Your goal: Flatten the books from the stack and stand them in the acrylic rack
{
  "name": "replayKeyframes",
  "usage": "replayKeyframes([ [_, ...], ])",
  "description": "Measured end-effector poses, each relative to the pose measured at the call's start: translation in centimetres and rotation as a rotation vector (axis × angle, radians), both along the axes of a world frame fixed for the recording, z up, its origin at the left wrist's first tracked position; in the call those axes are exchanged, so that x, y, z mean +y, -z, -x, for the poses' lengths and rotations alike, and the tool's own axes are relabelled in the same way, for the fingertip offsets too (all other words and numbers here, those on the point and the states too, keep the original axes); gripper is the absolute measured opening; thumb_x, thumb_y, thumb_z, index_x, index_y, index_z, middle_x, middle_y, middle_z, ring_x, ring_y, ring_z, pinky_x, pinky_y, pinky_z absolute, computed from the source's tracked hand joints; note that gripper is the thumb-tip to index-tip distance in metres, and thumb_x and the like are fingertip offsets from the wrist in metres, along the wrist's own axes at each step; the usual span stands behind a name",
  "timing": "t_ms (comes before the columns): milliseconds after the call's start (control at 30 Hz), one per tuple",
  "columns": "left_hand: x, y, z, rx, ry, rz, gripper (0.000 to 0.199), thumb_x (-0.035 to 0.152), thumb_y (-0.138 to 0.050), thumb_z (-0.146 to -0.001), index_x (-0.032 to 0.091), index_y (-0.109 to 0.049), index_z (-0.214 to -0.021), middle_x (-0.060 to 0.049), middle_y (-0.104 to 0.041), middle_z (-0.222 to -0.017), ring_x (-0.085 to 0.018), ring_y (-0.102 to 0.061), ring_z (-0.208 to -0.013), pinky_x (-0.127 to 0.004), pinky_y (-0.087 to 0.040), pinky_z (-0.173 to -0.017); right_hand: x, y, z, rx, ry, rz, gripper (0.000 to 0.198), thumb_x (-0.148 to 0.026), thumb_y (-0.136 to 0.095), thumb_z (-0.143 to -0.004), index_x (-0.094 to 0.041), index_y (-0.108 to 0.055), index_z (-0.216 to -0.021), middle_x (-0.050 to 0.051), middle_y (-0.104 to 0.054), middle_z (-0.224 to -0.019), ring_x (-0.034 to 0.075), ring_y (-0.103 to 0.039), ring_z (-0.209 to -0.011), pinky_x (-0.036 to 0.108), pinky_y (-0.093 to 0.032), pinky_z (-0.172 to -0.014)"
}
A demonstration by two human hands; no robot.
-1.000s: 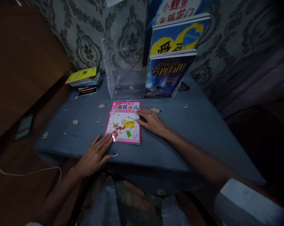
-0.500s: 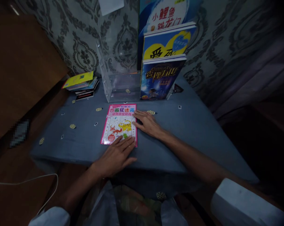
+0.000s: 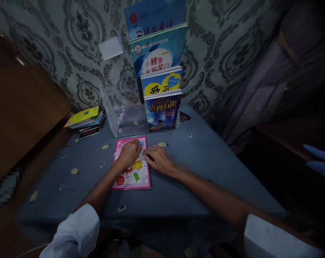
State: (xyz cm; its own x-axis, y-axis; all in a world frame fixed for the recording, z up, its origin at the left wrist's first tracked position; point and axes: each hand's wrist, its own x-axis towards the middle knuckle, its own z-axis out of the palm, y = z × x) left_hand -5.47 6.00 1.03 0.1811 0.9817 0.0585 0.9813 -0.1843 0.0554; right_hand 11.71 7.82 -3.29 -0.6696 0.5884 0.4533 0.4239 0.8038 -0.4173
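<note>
Left hand (image 3: 129, 153) now moved up onto top of pink booklet (image 3: 132, 172), flat, fingers spread, gripping nothing. Right hand (image 3: 158, 160) flat at right edge. Booklet mid-table (image 3: 205, 172), pinned, ready for lifting.

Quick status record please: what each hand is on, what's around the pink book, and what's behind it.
left hand: flat on top part of the pink activity book
right hand: on the tablecloth, fingertips at the book's right edge
book: lies flat, cover up
behind: clear acrylic stand, upright books in its right side
far left: flat book stack
</note>
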Motion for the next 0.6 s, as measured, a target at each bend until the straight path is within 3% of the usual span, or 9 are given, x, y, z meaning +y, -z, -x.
replayKeyframes([
  [133, 0.5, -1.0, -0.9, 0.035, -0.07, 0.035, 0.031, 0.038, -0.045, -0.102, 0.014, -0.065, -0.107, -0.013, -0.069, -0.115, -0.024, -0.065, -0.111, -0.032, -0.048, -0.093, -1.6, -0.7, 0.3, 0.005, -0.017, -0.026, 0.018, -0.017, -0.054, -0.094, -0.016, -0.071, -0.089, 0.009, -0.076, -0.088, 0.021, -0.067, -0.081, 0.034, -0.049, -0.082],
  [333, 0.7, -1.3, -2.3, 0.126, -0.14, -0.002, 0.041, 0.048, -0.049, -0.099, 0.012, -0.063, -0.111, -0.018, -0.065, -0.116, -0.03, -0.062, -0.114, -0.035, -0.049, -0.086, -2.9, -1.1, 0.3, 0.069, -0.108, 0.014, 0.013, -0.015, -0.06, -0.089, -0.018, -0.072, -0.086, 0.007, -0.076, -0.084, 0.02, -0.069, -0.078, 0.03, -0.048, -0.077],
  [433, 0.9, -1.1, -2.8, 0.175, -0.144, -0.006, 0.038, 0.045, -0.05, -0.098, 0.012, -0.063, -0.113, -0.018, -0.066, -0.116, -0.031, -0.062, -0.114, -0.036, -0.05, -0.084, -2.7, -1.2, 0.2, 0.12, -0.113, 0.046, 0.017, -0.015, -0.058, -0.09, -0.019, -0.071, -0.08, 0.005, -0.075, -0.078, 0.017, -0.068, -0.071, 0.027, -0.046, -0.07],
  [600, 1.2, -1.1, -3.3, 0.218, -0.168, 0.04, 0.032, 0.031, -0.048, -0.098, 0.009, -0.062, -0.117, -0.02, -0.069, -0.113, -0.03, -0.066, -0.11, -0.034, -0.05, -0.081, -1.4, -1.0, 0.0, 0.188, 0.046, 0.157, 0.029, -0.019, -0.056, -0.091, -0.019, -0.065, -0.064, 0.0, -0.067, -0.059, 0.013, -0.056, -0.052, 0.026, -0.035, -0.056],
])
